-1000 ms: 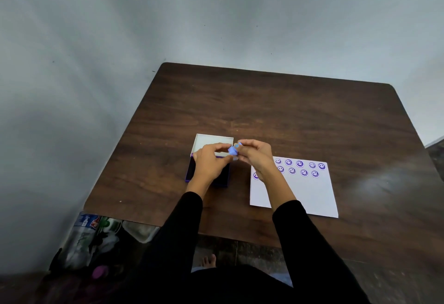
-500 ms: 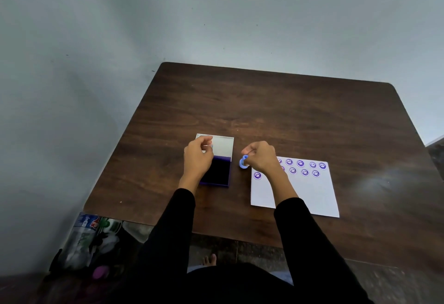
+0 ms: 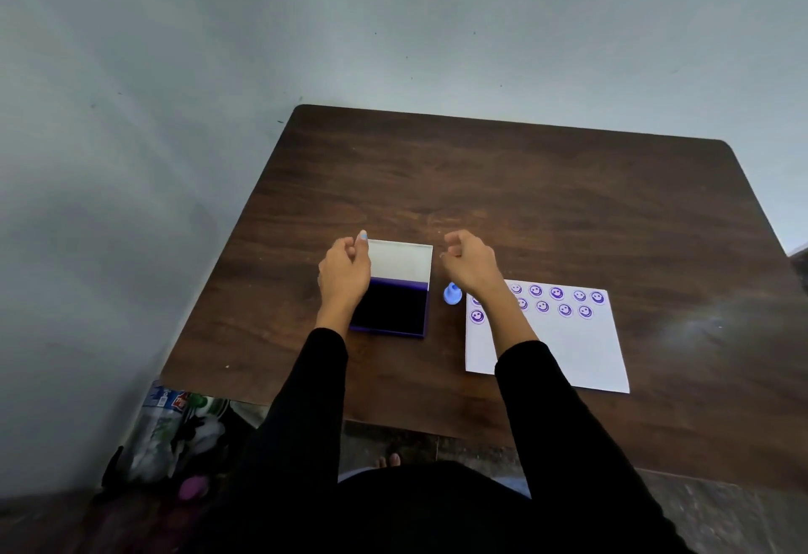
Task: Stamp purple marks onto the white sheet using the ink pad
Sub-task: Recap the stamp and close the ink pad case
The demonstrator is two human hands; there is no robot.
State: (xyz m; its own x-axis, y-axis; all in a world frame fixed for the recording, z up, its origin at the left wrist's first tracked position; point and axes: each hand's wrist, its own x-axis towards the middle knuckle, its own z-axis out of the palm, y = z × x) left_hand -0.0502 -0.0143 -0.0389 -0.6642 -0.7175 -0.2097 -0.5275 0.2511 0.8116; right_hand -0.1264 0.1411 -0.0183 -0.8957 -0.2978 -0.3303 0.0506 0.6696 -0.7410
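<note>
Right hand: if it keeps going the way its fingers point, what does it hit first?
Nothing obvious. The right hand points away from the person over bare table; the stamp lies behind it. Height is unclear.

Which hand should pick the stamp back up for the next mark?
Right. The right hand is empty just above the blue stamp, between ink pad and white sheet. The left hand is at the pad's lid.
</note>
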